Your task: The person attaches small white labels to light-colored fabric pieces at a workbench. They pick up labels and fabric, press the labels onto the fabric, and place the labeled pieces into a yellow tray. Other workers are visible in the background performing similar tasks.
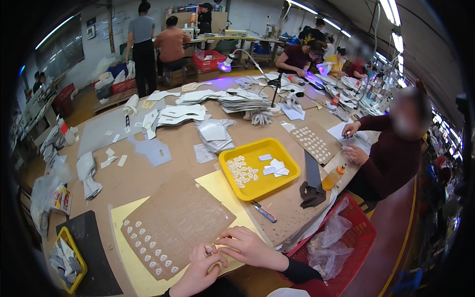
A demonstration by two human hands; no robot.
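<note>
Close together at the near edge of the brown sheet are my left hand (200, 270) and my right hand (246, 245). A small pale oval piece (209, 250) appears pinched in my left fingers, partly hidden by them. The right fingertips bend in against it, closed; whether they grip anything else I cannot make out. Rows of similar small cream oval pieces lie on the left part of the brown sheet (185, 213), which rests on yellow paper (121, 218). Beyond it, a yellow tray (225, 182) holds many more such pieces and several white cards (278, 167).
Thread snips (264, 212) lie right of my hands, near an orange-filled bottle (334, 177). A red crate (363, 242) with plastic bags stands low at right. Fabric stacks (183, 114) fill the far table. A co-worker (396, 148) sits at right beside another sheet of pieces (316, 143).
</note>
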